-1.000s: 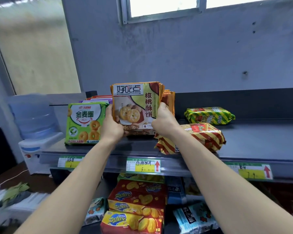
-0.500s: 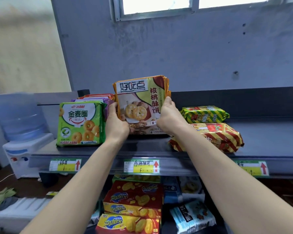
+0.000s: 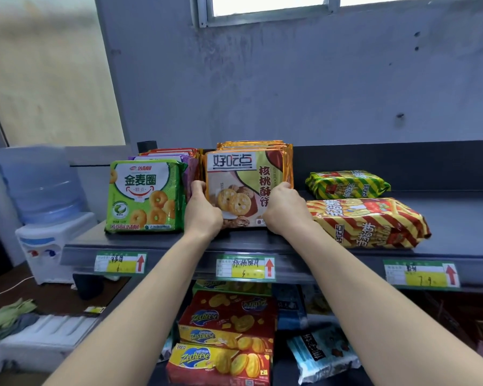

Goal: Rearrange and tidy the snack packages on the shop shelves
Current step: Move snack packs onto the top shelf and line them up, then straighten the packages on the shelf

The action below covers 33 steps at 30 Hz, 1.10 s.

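Both hands (image 3: 204,210) (image 3: 286,208) grip walnut-biscuit stack (image 3: 247,174) upright, shelf (image 3: 457,218) right bare

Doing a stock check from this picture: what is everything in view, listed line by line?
walnut biscuit packs: several, orange-brown, upright, middle of top shelf
ring biscuit pack: one, green, upright, shelf left
striped pack: one, green-yellow, lying rear right
striped bag: one, red-yellow, lying front right
price tags: three, green-yellow, shelf edge
Zecheese boxes: at least three, red-yellow, stacked below
water dispenser: one, white, blue bottle, far left
left hand: one, gripping walnut packs' left edge
right hand: one, gripping their right edge
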Motion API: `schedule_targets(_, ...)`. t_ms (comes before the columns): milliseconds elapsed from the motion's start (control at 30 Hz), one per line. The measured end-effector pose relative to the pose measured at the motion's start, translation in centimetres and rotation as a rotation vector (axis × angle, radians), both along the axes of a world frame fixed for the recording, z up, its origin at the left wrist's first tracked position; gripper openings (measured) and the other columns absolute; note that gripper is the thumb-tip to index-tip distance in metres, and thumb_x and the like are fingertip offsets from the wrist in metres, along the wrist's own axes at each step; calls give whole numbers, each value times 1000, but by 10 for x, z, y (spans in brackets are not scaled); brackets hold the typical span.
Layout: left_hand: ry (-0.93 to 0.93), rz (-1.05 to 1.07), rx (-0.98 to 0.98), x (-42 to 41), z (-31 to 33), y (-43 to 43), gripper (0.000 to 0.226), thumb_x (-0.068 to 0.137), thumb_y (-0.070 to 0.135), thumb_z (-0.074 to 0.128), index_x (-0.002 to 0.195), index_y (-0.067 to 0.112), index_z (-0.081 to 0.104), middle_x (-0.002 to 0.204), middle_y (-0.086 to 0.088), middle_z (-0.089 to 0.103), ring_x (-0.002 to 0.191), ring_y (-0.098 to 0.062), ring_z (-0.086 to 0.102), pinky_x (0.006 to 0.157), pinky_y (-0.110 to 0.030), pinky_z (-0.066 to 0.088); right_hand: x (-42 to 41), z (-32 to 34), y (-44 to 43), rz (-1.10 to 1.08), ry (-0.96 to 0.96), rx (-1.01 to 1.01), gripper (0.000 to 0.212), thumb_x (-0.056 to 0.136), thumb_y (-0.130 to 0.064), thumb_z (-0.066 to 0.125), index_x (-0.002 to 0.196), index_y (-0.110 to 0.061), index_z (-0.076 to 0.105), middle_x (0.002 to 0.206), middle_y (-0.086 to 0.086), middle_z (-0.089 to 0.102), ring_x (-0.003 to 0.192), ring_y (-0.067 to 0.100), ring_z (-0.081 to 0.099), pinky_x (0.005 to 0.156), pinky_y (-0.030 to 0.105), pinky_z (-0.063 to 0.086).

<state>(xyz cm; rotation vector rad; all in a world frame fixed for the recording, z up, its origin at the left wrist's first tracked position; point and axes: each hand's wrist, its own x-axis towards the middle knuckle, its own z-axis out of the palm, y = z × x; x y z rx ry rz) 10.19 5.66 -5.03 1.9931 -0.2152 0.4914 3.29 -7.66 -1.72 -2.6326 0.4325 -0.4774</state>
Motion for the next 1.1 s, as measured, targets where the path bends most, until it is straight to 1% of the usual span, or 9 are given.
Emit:
schedule_targets(167, -5, -44, -19, -1, -1, 0, 42, 81, -3, 52, 113, 22, 38, 106, -10, 62, 92, -33, 63, 76, -49, 56, -3, -2, 1, -27, -28, 47, 67, 89, -6, 55, 141, 10, 17, 136, 24, 43, 122, 37, 48, 92, 40, 44)
schedule_targets(267, 30, -87, -36, -1, 0, -1, 46, 80, -4, 53, 111, 27, 38, 107, -9, 60, 93, -35, 63, 77, -51, 56, -5, -4, 3, -23, -65, 59, 73, 89, -8, 58, 144, 8, 13, 141, 23, 36, 127, 36, 42, 99, 40, 41)
schedule_targets(367, 55, -115, -49, -3, 0, 2, 54, 80, -2, 57, 123, 23, 38, 106, -8, 59, 93, -36, 64, 79, -51, 56, -8, -7, 4, 9, -171, -13, 59, 88, -7, 56, 138, 5, 27, 139, 22, 36, 128, 35, 39, 104, 38, 37)
schedule_targets(467, 7, -54, -25, -9, 3, 7, 58, 78, 7, 61, 128, 22, 36, 114, -13, 55, 92, -37, 65, 80, -51, 55, -17, -8, 6, 80, -290, -81, 40, 87, -3, 52, 126, 0, 43, 128, 16, 46, 121, 31, 44, 100, 35, 38)
schedule_targets(567, -81, -44, -9, -25, 10, 10, 44, 81, 9, 61, 120, 17, 42, 108, -11, 54, 91, -34, 64, 80, -51, 54, -27, -10, 10, 157, -346, -109, 32, 89, -5, 50, 121, -2, 52, 123, 13, 53, 117, 29, 47, 96, 34, 40)
schedule_targets(733, -152, -205, 46, -68, 12, 19, 14, 87, 7, 60, 100, 14, 58, 89, -6, 63, 87, -28, 65, 83, -46, 54, -50, -18, 19, 222, -396, -81, 32, 91, -9, 53, 122, -5, 57, 124, 11, 58, 116, 26, 52, 95, 30, 41)
schedule_targets(833, -130, -291, 51, -91, 11, 33, 10, 87, 8, 61, 95, 14, 62, 89, -8, 66, 85, -25, 67, 82, -42, 56, -67, -22, 27, 263, -435, -42, 32, 91, -11, 54, 122, -7, 59, 122, 9, 60, 115, 24, 53, 96, 29, 41)
schedule_targets(1000, -46, -407, 49, -122, 4, 61, 8, 89, 5, 60, 94, 11, 63, 87, -10, 65, 73, -13, 66, 72, -22, 57, -91, -36, 47, 353, -443, 15, 32, 91, -12, 54, 121, -13, 63, 121, 3, 64, 113, 16, 56, 94, 18, 37)
schedule_targets(1100, -1, -420, 52, -134, -5, 75, 10, 89, 6, 61, 93, 14, 64, 86, -8, 65, 71, -10, 66, 72, -21, 56, -104, -47, 59, 407, -412, 59, 32, 90, -12, 55, 120, -15, 64, 120, 0, 65, 113, 12, 57, 93, 14, 36)
